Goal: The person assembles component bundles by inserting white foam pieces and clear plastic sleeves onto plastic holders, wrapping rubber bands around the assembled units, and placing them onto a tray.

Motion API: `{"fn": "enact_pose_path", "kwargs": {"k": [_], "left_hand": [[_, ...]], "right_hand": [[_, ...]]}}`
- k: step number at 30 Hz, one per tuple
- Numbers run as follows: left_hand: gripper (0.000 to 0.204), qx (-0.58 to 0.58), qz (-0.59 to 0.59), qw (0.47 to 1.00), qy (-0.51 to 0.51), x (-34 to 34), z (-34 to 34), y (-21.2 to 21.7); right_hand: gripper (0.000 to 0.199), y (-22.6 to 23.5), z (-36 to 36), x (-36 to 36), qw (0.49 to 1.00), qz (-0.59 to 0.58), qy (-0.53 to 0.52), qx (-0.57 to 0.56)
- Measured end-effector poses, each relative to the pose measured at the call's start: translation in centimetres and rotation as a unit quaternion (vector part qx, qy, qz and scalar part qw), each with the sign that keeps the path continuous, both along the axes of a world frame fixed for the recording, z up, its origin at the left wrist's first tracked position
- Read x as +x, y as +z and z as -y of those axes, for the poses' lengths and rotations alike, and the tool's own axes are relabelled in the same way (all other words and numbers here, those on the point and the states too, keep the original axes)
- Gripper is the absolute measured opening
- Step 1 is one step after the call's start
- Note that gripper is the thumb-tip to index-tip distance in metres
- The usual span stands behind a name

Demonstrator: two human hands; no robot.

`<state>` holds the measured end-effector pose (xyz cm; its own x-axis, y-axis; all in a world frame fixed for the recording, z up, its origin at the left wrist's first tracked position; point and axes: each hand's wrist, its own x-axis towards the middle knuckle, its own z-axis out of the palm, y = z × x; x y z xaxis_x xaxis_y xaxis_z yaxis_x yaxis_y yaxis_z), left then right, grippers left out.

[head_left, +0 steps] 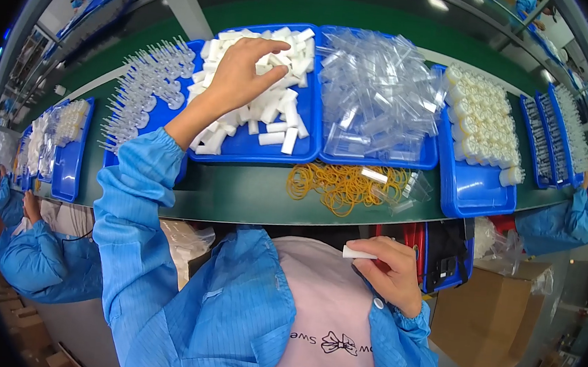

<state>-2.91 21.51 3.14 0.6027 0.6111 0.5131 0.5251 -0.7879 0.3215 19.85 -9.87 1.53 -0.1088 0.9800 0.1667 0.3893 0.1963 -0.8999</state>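
Note:
My left hand (242, 74) is over a blue tray (255, 151) heaped with short white cylinders (283, 112). Its thumb and fingers are apart, and nothing shows between them. Close to my chest, below the bench edge, my right hand (393, 270) is closed on one white cylinder (359, 253), gripped between thumb and fingers with one end sticking out to the left. To the right of the heap, another blue tray (372, 164) carries a pile of clear plastic tubes (379, 93).
Yellow rubber bands (339, 187) lie on the green bench (236, 203). Clear pieces with thin stems (153, 77) stand in a left tray; cream round parts (478, 116) fill much of a right tray. Co-workers in blue sleeves (39, 259) sit both sides. A cardboard box (485, 319) stands lower right.

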Motion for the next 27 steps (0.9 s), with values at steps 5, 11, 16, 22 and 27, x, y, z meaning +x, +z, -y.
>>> {"fn": "enact_pose_path", "kwargs": {"k": [5,11,16,22,27], "left_hand": [[0.043,0.106,-0.107,0.988,0.047,-0.6,-4.8,-1.8],[0.054,-0.029,-0.167,0.983,0.070,4.2,-10.9,-3.3],[0.049,-0.142,-0.270,0.949,0.084,6.8,-11.3,-3.0],[0.039,-0.174,-0.295,0.939,0.023,4.5,-10.5,-2.7],[0.034,-0.207,-0.276,0.933,-0.101,3.0,-8.2,-1.8]], "right_hand": [[0.029,0.9,-1.0,-0.5,1.000,0.022,0.006,0.020],[0.026,1.7,-1.1,-1.2,1.000,0.022,-0.013,-0.003],[0.026,0.9,-0.9,-1.7,0.999,-0.014,-0.043,0.019],[0.027,1.3,-1.3,-0.8,0.999,0.012,-0.025,-0.028],[0.027,0.2,-1.9,-1.2,1.000,0.004,-0.009,0.001]]}}
